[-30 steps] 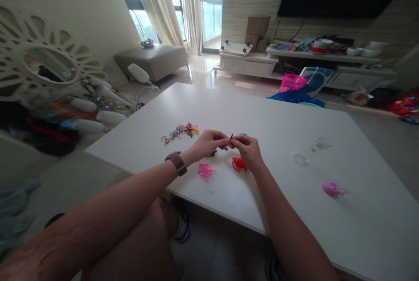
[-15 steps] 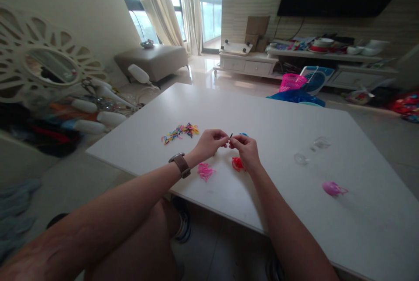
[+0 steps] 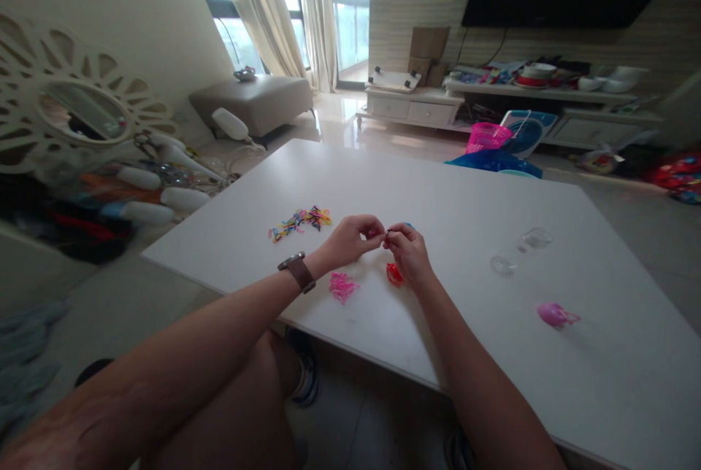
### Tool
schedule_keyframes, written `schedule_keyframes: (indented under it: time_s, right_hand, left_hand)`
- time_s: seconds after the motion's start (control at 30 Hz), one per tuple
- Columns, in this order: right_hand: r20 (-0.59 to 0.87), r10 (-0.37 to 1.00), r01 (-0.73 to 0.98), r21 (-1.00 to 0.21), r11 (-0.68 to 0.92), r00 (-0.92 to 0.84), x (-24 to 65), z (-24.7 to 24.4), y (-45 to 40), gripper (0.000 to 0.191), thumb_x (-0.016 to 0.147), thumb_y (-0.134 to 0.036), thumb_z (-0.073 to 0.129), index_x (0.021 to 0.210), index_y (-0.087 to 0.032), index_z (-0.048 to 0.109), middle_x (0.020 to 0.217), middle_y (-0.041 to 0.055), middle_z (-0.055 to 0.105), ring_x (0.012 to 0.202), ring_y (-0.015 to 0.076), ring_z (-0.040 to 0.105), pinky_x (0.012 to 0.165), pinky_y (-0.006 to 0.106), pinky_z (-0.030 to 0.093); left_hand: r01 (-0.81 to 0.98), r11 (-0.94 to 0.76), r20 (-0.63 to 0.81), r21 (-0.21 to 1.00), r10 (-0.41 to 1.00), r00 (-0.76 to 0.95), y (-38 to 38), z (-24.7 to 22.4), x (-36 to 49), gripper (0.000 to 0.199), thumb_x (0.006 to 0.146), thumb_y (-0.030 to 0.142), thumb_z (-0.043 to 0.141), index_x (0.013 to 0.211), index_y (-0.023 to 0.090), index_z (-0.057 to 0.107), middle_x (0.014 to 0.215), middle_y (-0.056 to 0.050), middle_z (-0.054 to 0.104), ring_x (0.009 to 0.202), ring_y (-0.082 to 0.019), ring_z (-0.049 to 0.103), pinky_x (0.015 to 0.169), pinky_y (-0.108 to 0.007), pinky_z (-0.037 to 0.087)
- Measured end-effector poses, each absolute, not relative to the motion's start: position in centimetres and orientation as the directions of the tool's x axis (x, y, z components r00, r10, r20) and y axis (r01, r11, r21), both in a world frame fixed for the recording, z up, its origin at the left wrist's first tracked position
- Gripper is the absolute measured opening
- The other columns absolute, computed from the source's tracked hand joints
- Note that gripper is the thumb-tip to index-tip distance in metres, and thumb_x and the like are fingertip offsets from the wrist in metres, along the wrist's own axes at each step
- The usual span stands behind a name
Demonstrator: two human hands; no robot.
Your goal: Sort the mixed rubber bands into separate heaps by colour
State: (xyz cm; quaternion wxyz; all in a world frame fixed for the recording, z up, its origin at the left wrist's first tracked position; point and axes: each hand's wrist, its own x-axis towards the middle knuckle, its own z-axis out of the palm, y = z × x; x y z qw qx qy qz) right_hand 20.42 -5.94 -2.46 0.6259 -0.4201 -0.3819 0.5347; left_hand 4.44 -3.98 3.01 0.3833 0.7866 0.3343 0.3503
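My left hand [image 3: 355,240] and my right hand [image 3: 408,249] meet fingertip to fingertip above the white table. A small black rubber band [image 3: 388,232] is pinched between them, mostly covered by the fingers. Below my right hand lies a pile of red rubber bands [image 3: 393,274], partly hidden by it. Pink rubber bands [image 3: 343,287] form another pile, nearer the table's front edge. Left of my hands, mixed coloured rubber bands [image 3: 301,222] are spread in a loose heap. A bit of blue [image 3: 410,225] shows just behind my right hand.
On the table's right side [image 3: 618,353] lie a clear plastic container [image 3: 535,239], a clear ring-shaped piece [image 3: 502,263] and a pink-purple lid with a loop [image 3: 557,314]. A blue object [image 3: 493,162] and a pink basket [image 3: 488,138] stand past the far edge.
The black band stood up from the fingertips before; now it sits lower and is more covered. Both hands remain together in nearly the same place.
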Motion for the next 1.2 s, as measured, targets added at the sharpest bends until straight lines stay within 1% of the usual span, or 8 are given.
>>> schedule_keyframes:
  time_s: [0.1, 0.23, 0.43, 0.63, 0.8, 0.97, 1.07, 1.2]
  right_hand:
    - [0.008, 0.991, -0.383, -0.922, 0.058, 0.131, 20.3, -1.9, -6.1, 0.013, 0.062, -0.028, 0.072, 0.068, -0.021, 0.064, 0.064, -0.0039, 0.060, 0.059, 0.0109, 0.054, 0.059, 0.025, 0.045]
    - [0.024, 0.988, -0.361, -0.929, 0.078, 0.154, 20.4, -2.3, -6.1, 0.013, 0.063, -0.028, 0.073, 0.067, -0.021, 0.063, 0.064, -0.0037, 0.059, 0.059, 0.0111, 0.055, 0.058, 0.025, 0.045]
    - [0.042, 0.990, -0.321, -0.943, 0.084, 0.135, 20.7, -3.0, -5.9, 0.012, 0.067, -0.029, 0.072, 0.070, -0.021, 0.064, 0.066, -0.0034, 0.062, 0.061, 0.0117, 0.057, 0.061, 0.025, 0.047]
    - [0.027, 0.997, -0.335, -0.941, 0.051, 0.076, 20.7, -2.7, -6.0, 0.013, 0.067, -0.029, 0.073, 0.075, -0.020, 0.071, 0.069, -0.0001, 0.067, 0.063, 0.0131, 0.059, 0.064, 0.027, 0.049]
    - [0.045, 0.993, -0.304, -0.950, 0.077, 0.112, 20.8, -3.0, -5.8, 0.020, 0.066, -0.036, 0.081, 0.074, -0.020, 0.071, 0.066, -0.0008, 0.066, 0.061, 0.0133, 0.059, 0.062, 0.028, 0.049]
    - [-0.038, 0.991, -0.456, -0.890, 0.026, 0.129, 20.5, -2.1, -6.1, 0.017, 0.061, -0.031, 0.081, 0.069, -0.021, 0.070, 0.067, -0.0002, 0.066, 0.061, 0.0123, 0.058, 0.058, 0.026, 0.049]
    - [-0.088, 0.988, -0.530, -0.848, -0.005, 0.131, 20.3, -1.5, -6.3, 0.017, 0.059, -0.030, 0.081, 0.068, -0.021, 0.069, 0.065, -0.0008, 0.065, 0.060, 0.0114, 0.056, 0.056, 0.025, 0.048]
    - [-0.072, 0.991, -0.498, -0.867, -0.006, 0.114, 20.5, -1.4, -6.4, 0.018, 0.062, -0.030, 0.081, 0.073, -0.020, 0.072, 0.067, -0.0008, 0.065, 0.062, 0.0107, 0.056, 0.058, 0.024, 0.047]
  left_hand:
    - [0.227, -0.392, 0.243, 0.891, 0.836, 0.491, -3.7, 2.8, 4.4, 0.012, 0.082, 0.025, 0.065, 0.078, 0.014, 0.068, 0.067, -0.001, 0.065, 0.065, -0.011, 0.056, 0.064, -0.023, 0.043]
    - [0.109, -0.172, 0.106, 0.979, 0.886, 0.451, -3.4, 2.2, 4.4, 0.016, 0.079, 0.029, 0.069, 0.079, 0.014, 0.067, 0.069, -0.002, 0.066, 0.066, -0.012, 0.062, 0.066, -0.024, 0.047]
    - [0.045, 0.005, -0.025, 0.999, 0.888, 0.458, -3.6, 1.8, 4.5, 0.020, 0.077, 0.033, 0.072, 0.077, 0.013, 0.068, 0.069, -0.003, 0.067, 0.064, -0.011, 0.060, 0.067, -0.024, 0.048]
    - [0.000, 0.094, -0.083, 0.996, 0.873, 0.480, -3.6, 1.4, 4.6, 0.019, 0.074, 0.032, 0.074, 0.074, 0.013, 0.069, 0.070, -0.002, 0.067, 0.063, -0.009, 0.058, 0.065, -0.023, 0.047]
    - [-0.093, 0.166, -0.106, 0.982, 0.882, 0.460, -3.7, 1.6, 4.7, 0.019, 0.072, 0.029, 0.076, 0.073, 0.012, 0.068, 0.071, -0.001, 0.064, 0.063, -0.008, 0.057, 0.064, -0.022, 0.045]
    - [-0.180, 0.237, -0.131, 0.955, 0.879, 0.459, -3.9, 1.9, 5.1, 0.021, 0.071, 0.029, 0.077, 0.074, 0.012, 0.066, 0.069, 0.000, 0.061, 0.062, -0.007, 0.055, 0.064, -0.022, 0.043]
    - [-0.187, 0.248, -0.139, 0.951, 0.879, 0.457, -4.0, 2.0, 5.4, 0.021, 0.071, 0.028, 0.077, 0.074, 0.011, 0.066, 0.068, 0.000, 0.060, 0.061, -0.007, 0.055, 0.063, -0.022, 0.043]
    - [-0.137, 0.185, -0.111, 0.973, 0.899, 0.424, -3.4, 2.4, 5.0, 0.021, 0.071, 0.030, 0.076, 0.073, 0.011, 0.067, 0.068, -0.001, 0.062, 0.061, -0.008, 0.056, 0.063, -0.022, 0.044]
